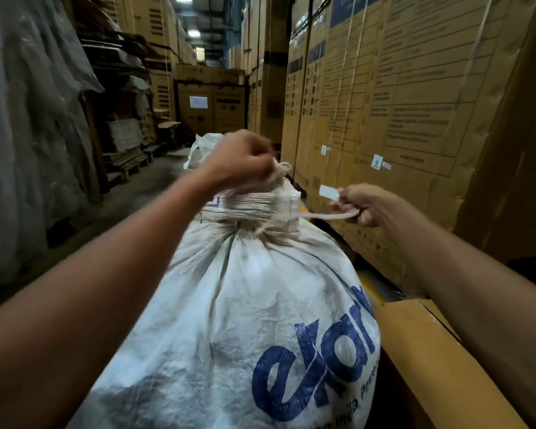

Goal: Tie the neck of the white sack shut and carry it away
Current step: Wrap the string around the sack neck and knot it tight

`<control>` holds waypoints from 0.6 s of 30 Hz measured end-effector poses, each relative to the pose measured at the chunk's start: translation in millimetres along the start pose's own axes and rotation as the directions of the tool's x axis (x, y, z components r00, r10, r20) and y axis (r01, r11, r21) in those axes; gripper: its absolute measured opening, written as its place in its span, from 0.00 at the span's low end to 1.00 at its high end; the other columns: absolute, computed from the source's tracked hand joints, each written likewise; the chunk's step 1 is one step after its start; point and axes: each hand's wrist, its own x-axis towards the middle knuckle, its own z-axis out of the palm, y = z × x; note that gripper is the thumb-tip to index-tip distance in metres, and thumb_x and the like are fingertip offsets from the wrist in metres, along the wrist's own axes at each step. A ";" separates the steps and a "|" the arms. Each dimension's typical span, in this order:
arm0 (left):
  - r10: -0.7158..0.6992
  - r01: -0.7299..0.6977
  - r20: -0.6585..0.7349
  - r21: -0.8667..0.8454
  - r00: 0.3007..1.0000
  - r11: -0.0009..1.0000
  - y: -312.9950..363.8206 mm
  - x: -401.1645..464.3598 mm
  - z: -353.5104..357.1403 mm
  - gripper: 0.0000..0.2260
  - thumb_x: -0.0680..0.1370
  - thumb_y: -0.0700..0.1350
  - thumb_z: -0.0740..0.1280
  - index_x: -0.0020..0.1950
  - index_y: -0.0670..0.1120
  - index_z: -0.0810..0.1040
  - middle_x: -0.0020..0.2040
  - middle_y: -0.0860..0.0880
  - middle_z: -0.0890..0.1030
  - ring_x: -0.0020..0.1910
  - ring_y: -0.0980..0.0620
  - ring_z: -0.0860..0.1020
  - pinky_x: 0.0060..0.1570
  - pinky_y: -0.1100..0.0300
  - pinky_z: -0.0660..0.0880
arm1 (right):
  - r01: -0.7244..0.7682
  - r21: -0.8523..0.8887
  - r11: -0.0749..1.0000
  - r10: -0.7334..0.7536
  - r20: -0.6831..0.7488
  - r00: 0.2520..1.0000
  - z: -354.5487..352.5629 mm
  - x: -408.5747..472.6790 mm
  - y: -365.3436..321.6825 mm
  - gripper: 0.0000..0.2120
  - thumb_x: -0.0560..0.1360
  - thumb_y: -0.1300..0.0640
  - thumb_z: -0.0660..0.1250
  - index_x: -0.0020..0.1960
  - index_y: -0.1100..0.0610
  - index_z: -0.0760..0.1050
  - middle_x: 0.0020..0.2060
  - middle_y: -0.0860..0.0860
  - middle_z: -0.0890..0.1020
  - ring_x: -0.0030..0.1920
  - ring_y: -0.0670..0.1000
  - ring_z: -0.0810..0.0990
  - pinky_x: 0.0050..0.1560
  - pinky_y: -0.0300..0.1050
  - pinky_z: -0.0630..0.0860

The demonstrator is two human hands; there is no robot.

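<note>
Two hands on the tie at mid-frame: left hand [240, 159] clenched on the white sack's [245, 305] gathered neck [254, 209], right hand [365, 205] pinching the strap [322, 215] taut rightward, so cinching's underway and knotting likely comes next.

The single head camera looks forward and down, close over the white sack [245, 305], along an aisle of cartons [384, 103].
</note>
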 end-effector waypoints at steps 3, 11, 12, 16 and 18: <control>-0.266 0.250 0.141 0.122 0.954 0.960 -50.9 -7.6 -25.7 0.12 0.83 0.39 0.67 0.42 0.40 0.85 0.35 0.47 0.86 0.31 0.53 0.83 0.39 0.54 0.83 | 0.010 -0.106 0.994 -0.010 -0.006 1.000 6.7 3.4 20.1 0.15 0.89 0.55 0.55 0.50 0.62 0.73 0.27 0.51 0.77 0.16 0.42 0.66 0.15 0.34 0.62; -0.542 0.437 0.128 0.454 0.831 0.777 -109.7 -37.1 -20.2 0.52 0.58 0.75 0.80 0.73 0.45 0.77 0.67 0.44 0.82 0.64 0.42 0.79 0.63 0.51 0.76 | 0.004 -0.221 0.975 0.017 0.095 0.995 37.9 21.9 36.0 0.17 0.90 0.52 0.54 0.48 0.60 0.72 0.29 0.51 0.74 0.16 0.44 0.61 0.17 0.35 0.56; -0.536 0.439 0.134 0.427 0.834 0.790 -111.0 -38.4 -13.6 0.62 0.54 0.79 0.78 0.78 0.44 0.72 0.72 0.42 0.78 0.69 0.40 0.76 0.66 0.50 0.74 | 0.007 -0.218 0.976 0.020 0.120 0.993 42.2 24.4 38.0 0.16 0.90 0.52 0.55 0.48 0.60 0.72 0.30 0.52 0.74 0.17 0.44 0.62 0.18 0.35 0.56; -0.493 0.409 0.129 0.403 0.861 0.819 -115.0 -35.3 12.6 0.62 0.54 0.82 0.74 0.80 0.49 0.70 0.77 0.38 0.67 0.76 0.35 0.66 0.76 0.43 0.67 | 0.124 -0.372 0.920 -0.082 0.129 0.988 60.6 36.3 45.9 0.16 0.88 0.52 0.58 0.57 0.60 0.81 0.36 0.56 0.84 0.18 0.45 0.69 0.22 0.38 0.62; -0.472 0.413 0.110 0.342 0.875 0.844 -119.7 -27.1 24.2 0.62 0.51 0.84 0.73 0.77 0.49 0.72 0.74 0.41 0.75 0.72 0.38 0.73 0.72 0.45 0.73 | 0.214 -0.426 0.879 -0.159 0.162 0.974 68.4 36.7 47.5 0.15 0.88 0.59 0.56 0.61 0.58 0.82 0.41 0.59 0.84 0.20 0.46 0.69 0.24 0.40 0.62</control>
